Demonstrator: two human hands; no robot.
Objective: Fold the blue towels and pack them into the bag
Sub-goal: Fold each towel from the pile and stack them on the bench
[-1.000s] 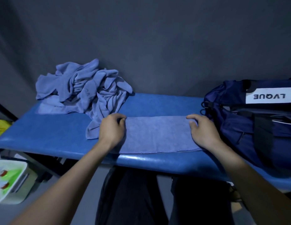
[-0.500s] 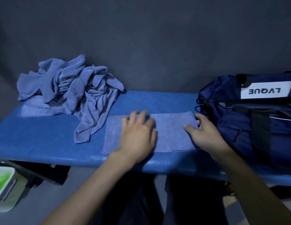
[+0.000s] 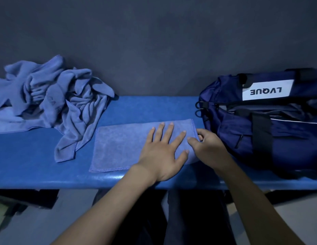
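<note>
- Pressing down on a folded blue towel (image 3: pixel 122 147), a person's left hand (image 3: pixel 163 152) lies flat with its fingers (image 3: pixel 169 131) straight and spread over the cloth's right half, seen from the head camera.
- At the towel's right edge, the right hand (image 3: pixel 209 149) has its fingers curled and grips the cloth there, thumb and fingertips pinching the hem just beside the left hand.
- That towel lies flat as a rectangle near the front edge of a blue padded bench (image 3: pixel 30 156), about midway along it.
- To the left, a heap of unfolded blue towels (image 3: pixel 53 101) sits crumpled against the dark grey wall (image 3: pixel 154 41); one loose corner trails toward the folded towel without touching it.
- On the right end of the bench rests a navy duffel bag (image 3: pixel 278 131), its top open and a white label reading LVQUE (image 3: pixel 265 90) facing away, upside down from here.
- Both bare forearms reach in from the bottom of the frame, over dark trousers (image 3: pixel 189 218) below the bench.
</note>
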